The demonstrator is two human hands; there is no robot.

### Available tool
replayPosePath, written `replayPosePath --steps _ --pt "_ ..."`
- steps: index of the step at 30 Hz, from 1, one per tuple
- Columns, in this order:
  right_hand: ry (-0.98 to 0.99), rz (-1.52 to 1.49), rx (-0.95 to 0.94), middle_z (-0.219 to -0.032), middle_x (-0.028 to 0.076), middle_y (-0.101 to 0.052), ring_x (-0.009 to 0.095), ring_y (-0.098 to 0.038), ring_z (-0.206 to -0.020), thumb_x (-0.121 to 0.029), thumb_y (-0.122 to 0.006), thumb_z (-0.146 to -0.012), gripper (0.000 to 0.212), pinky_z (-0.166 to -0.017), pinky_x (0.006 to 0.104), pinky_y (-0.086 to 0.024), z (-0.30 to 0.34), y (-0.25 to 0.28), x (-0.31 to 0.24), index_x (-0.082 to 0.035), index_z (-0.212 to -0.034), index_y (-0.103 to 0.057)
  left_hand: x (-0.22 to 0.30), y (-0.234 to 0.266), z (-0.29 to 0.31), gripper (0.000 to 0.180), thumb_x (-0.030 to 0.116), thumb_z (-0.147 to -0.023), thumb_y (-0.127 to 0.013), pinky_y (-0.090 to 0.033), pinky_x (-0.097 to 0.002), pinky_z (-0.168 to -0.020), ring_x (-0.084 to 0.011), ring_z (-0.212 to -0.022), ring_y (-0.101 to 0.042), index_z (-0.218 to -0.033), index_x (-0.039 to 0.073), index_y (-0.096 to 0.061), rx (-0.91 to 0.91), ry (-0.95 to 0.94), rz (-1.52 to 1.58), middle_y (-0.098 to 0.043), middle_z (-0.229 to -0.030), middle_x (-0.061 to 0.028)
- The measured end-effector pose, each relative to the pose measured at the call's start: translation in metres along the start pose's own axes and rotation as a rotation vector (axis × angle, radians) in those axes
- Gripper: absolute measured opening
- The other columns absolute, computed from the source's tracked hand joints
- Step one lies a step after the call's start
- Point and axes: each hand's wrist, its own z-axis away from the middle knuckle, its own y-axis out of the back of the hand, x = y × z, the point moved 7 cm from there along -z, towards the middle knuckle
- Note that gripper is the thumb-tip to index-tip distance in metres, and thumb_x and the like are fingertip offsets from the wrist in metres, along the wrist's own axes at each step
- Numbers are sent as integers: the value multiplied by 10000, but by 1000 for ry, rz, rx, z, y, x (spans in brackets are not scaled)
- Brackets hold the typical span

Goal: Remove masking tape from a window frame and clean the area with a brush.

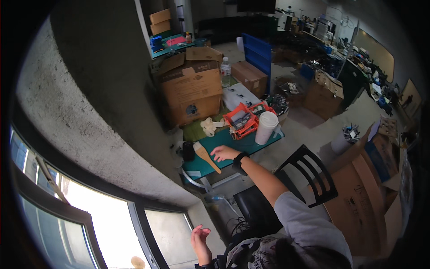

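My right hand (225, 153) reaches over the green tabletop (237, 154), its fingers apart and nothing in them. Just left of its fingertips lies a flat wooden-handled brush (207, 158), pale bristles pointing away from me; a small gap seems to separate it from the hand. A black object (188, 151) of unclear kind is beside the brush. Off the table, low in the view, my left hand (200, 240) is raised near the window with loosely bent, separated fingers, holding nothing visible. Right of my right hand a white lidded cup (267, 128) stands upright on the table.
Orange-red bins (242, 120) with parts and a crumpled pale cloth (209, 127) lie behind the brush. A large cardboard box (191, 92) and a clear bottle (225, 72) stand farther back. A black chair (313, 175) is at the right, beside flattened cardboard (358, 201).
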Motion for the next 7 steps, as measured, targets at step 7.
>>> replayPosePath --steps 7 --pt "16 85 7 -791 94 -618 142 -588 -621 -333 -422 -915 347 -534 293 -475 55 -6 50 -23 -903 -578 -21 -22 -17 195 163 -904 -504 -451 -279 -783 -143 -754 -574 -996 -7 -535 -130 51 6 -595 -784 -73"
